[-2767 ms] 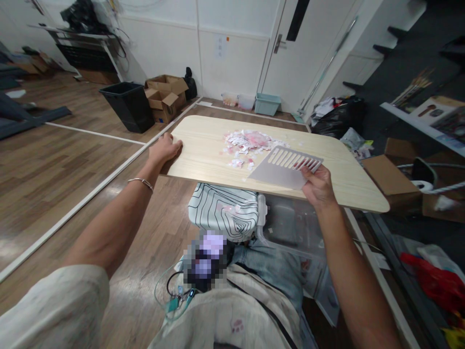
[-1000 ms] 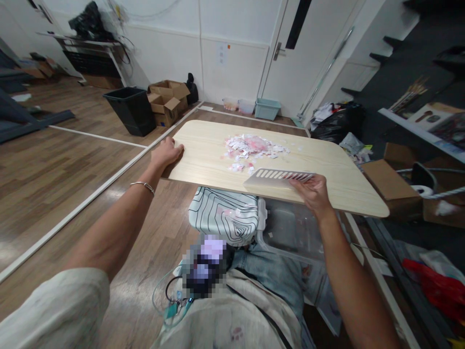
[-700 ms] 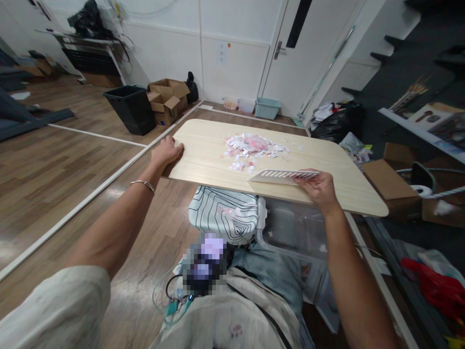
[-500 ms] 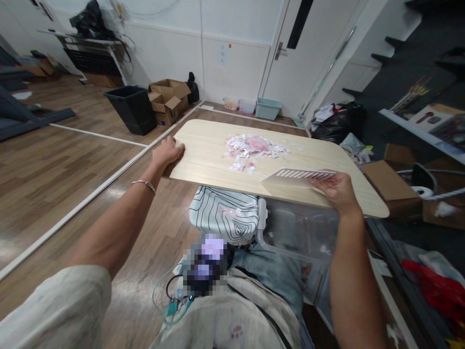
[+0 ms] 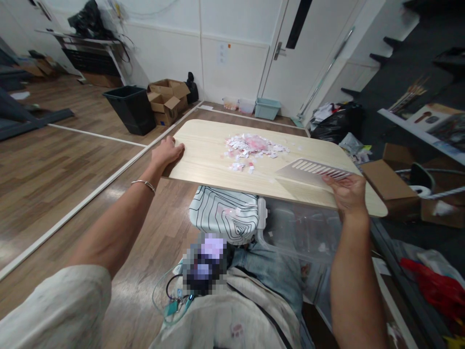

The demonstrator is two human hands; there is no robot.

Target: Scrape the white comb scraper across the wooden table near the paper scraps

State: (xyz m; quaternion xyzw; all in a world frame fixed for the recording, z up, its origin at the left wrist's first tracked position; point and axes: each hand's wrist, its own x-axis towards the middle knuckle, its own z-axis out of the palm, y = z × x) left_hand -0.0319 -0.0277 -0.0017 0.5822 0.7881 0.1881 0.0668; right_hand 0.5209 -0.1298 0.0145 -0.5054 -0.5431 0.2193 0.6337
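The left hand is at the left end of a light wood-look board, fingers bent and closed about its edge; their hold on the underside is hidden. A metal bracelet is on that wrist. The right hand pinches a slotted grey scraper between thumb and fingers at its right end. The scraper is tilted over the right half of the board, close to the near edge; whether its lower edge touches the surface cannot be determined.

A heap of white and pink paper scraps lies on the board to the left of the scraper and well apart from it. A smaller cluster lies just on the near side of the heap.

Below the near edge are a line-patterned cushion and, beside it, a clear plastic bin. A black bin stands on the floor beyond, beside open cardboard boxes.
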